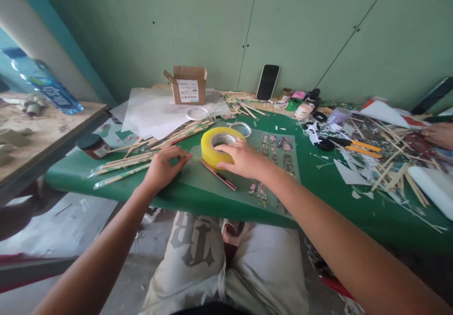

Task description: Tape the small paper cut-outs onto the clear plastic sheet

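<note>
The yellow tape roll [208, 151] lies on the green table [314, 183] toward half past two from the person's left hand [164, 168], whose thumb and fingertips press together, and at ten o'clock from the nearer right hand [246, 160], clamped on its wall.

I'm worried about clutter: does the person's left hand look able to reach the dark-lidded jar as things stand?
Probably yes; between the left hand and the dark-lidded jar only low-lying sticks show, nothing tall.
</note>
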A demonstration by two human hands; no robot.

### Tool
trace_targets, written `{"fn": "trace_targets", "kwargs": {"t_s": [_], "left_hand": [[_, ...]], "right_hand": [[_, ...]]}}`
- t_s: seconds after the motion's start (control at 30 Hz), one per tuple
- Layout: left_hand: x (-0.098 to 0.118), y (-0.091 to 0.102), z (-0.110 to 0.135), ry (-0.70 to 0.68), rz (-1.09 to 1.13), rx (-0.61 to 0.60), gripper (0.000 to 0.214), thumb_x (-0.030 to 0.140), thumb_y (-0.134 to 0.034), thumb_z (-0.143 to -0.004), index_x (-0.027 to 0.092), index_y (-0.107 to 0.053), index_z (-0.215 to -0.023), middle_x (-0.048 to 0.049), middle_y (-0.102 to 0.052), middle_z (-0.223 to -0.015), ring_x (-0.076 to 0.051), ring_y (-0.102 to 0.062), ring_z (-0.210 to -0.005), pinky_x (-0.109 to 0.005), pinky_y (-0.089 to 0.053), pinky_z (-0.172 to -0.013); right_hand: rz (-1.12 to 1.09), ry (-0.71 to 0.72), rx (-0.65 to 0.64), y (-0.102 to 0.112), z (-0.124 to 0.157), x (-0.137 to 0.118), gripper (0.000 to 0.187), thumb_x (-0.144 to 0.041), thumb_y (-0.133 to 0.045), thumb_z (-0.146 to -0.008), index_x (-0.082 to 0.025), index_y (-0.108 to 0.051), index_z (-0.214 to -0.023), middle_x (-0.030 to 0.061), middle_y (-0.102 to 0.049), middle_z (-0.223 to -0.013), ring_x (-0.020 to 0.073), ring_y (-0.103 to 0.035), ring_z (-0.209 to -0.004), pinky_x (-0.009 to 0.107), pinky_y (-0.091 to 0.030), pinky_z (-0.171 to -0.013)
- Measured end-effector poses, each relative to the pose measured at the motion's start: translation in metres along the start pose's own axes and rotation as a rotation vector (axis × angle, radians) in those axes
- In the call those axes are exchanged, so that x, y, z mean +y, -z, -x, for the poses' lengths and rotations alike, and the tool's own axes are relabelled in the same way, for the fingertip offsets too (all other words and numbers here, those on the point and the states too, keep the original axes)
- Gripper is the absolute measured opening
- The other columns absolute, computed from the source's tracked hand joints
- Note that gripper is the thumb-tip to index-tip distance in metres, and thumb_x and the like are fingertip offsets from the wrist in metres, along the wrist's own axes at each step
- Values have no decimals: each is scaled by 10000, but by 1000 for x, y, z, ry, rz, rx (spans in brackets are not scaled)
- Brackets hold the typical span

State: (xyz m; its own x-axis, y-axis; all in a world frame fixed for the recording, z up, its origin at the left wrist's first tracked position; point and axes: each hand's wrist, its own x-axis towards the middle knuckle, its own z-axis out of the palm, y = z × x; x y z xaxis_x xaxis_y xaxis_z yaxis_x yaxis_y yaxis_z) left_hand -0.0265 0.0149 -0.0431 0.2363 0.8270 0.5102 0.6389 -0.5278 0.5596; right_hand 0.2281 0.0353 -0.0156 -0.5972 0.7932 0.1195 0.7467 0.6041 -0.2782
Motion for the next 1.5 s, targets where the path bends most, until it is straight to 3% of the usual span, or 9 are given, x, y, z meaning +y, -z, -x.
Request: {"fn": "trace_targets", "kwargs": {"t_s": [0.17, 0.3, 0.47, 0.9, 1.1, 1.3, 1.5], "left_hand": [[0, 0, 5, 7, -17, 10, 164, 351, -594, -844, 224, -661, -764, -28, -718, -796, -183, -640, -768, -337, -527, -769], [-1, -4, 6, 38, -21, 61, 134, 294, -631, -794, 207, -620, -896, -25, -704, -893, -142, -602, -694, -294, -498, -683], [-4, -5, 6, 51, -3, 72, 255, 261, -631, -779, 197, -599, -1024, 11, -662, -758, -141, -584, -671, -282, -473, -667], [-3, -5, 5, 69, 5, 44, 255, 290, -633, -776, 194, -613, -1011, 0, -659, -762, -152, -611, -697, -300, -490, -694], [-2, -5, 0, 116, 44, 90, 284, 337, -657, -752, 194, -600, -990, 5, -653, -745, -156, -617, -683, -295, -478, -655], [-1, -4, 1, 102, 84, 82, 292, 294, -668, -739, 197, -584, -1000, 20, -646, -721, -144, -606, -653, -285, -461, -642], [-1, -5, 1, 111, 71, 81, 295, 317, -659, -738, 200, -579, -997, 13, -653, -739, -148, -610, -661, -288, -469, -647]], "right_hand": [[8, 9, 37, -7, 1, 2, 490, -427, -576, -917, -212, -576, -1358, 131, -673, -1235, 299, -576, -1199, 529, -338, -1121], [-13, 8, 53, -8, 2, 3, 488, -422, -569, -918, -209, -579, -1357, 129, -660, -1262, 300, -564, -1216, 519, -354, -1110], [-18, -17, 37, -4, 4, -2, 503, -409, -564, -917, -169, -581, -1359, 155, -645, -1284, 317, -547, -1231, 493, -397, -1076], [-17, -24, 22, -1, 8, -6, 497, -368, -562, -919, -146, -573, -1364, 165, -632, -1299, 314, -536, -1252, 478, -402, -1085], [-24, 7, 13, 1, 9, -4, 458, -341, -560, -920, -176, -582, -1348, 141, -633, -1314, 302, -540, -1255, 510, -372, -1112], [-27, 6, 40, -5, 8, 1, 497, -380, -558, -924, -156, -573, -1367, 155, -624, -1320, 310, -531, -1251, 495, -367, -1118], [-27, -13, 43, -6, 9, 2, 501, -395, -568, -912, -187, -571, -1369, 144, -629, -1307, 320, -521, -1259, 502, -425, -1058]]}}
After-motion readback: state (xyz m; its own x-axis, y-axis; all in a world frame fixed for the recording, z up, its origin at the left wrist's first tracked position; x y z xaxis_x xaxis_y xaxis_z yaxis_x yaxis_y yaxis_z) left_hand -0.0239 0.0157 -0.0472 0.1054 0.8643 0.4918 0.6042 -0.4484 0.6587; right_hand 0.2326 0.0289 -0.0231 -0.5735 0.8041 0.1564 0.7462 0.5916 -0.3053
